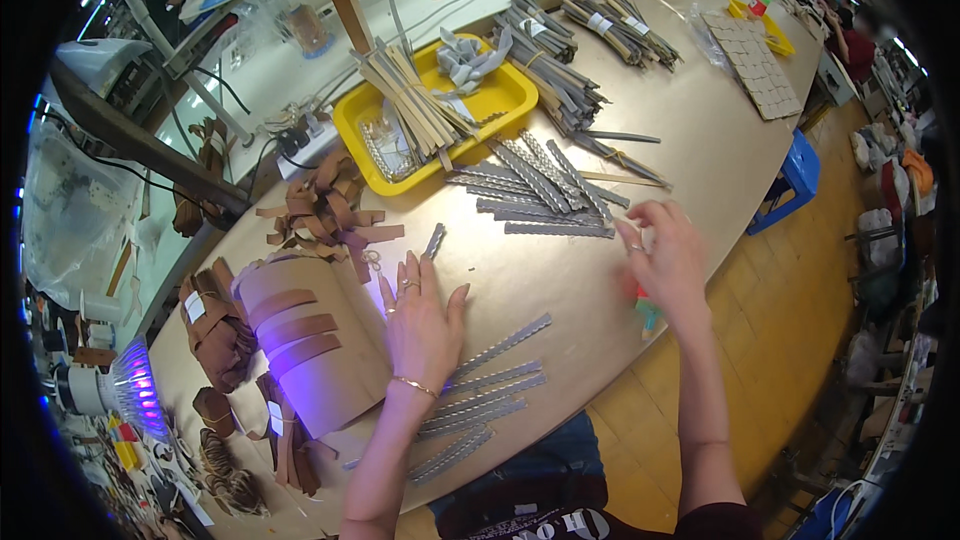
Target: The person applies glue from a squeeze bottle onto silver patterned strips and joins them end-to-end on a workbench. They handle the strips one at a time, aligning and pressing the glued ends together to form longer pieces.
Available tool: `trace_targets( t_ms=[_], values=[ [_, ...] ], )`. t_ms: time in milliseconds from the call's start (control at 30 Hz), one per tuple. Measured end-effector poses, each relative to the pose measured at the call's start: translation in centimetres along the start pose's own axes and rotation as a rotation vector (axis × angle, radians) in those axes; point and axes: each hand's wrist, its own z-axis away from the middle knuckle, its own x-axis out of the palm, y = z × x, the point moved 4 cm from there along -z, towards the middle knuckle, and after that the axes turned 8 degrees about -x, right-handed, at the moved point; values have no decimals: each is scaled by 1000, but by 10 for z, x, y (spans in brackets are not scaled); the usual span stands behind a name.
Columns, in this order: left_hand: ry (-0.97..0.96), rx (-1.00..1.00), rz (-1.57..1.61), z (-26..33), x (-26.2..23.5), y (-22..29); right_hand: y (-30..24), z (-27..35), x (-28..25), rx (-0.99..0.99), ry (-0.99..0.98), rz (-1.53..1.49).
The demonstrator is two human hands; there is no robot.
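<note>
My left hand [425, 315] lies with fingers stretched out and spread on the tabletop, beside a curved brown board [340, 380] with brown strips across it. By its fingertips are a short dark strip piece [435, 240] and a small loop of thin cord [372, 260]. My right hand [665, 255] is closed in a pinch at the table's right side; something small and pale shows at its fingers, too hidden to name. A red and teal object [645, 312] shows partly below that hand. Grey braided strips [540, 185] lie in a pile ahead, and several more [490, 395] lie nearer me.
A yellow tray [510, 105] holds bundled tan strips and grey scraps. Dark strip bundles [570, 90] lie behind the pile. Brown strips [325, 210] and rolls [215, 330] crowd the left. A lamp [135, 390] glows purple. A blue stool [790, 185] stands beyond the right edge.
</note>
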Motion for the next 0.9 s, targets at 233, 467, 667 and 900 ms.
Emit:
trace_targets(
  t_ms=[233,467,667,900],
  values=[
    [83,43,52,21,5,10,-39,-55,48,-229,-193,-22],
    [237,103,193,34,-11,7,-42,-69,74,-180,-276,51],
    [291,159,312,48,-22,9,-36,-59,68,-253,-165,74],
    [130,294,252,85,-21,32,-59,-50,83,-463,-241,521]
  ],
)
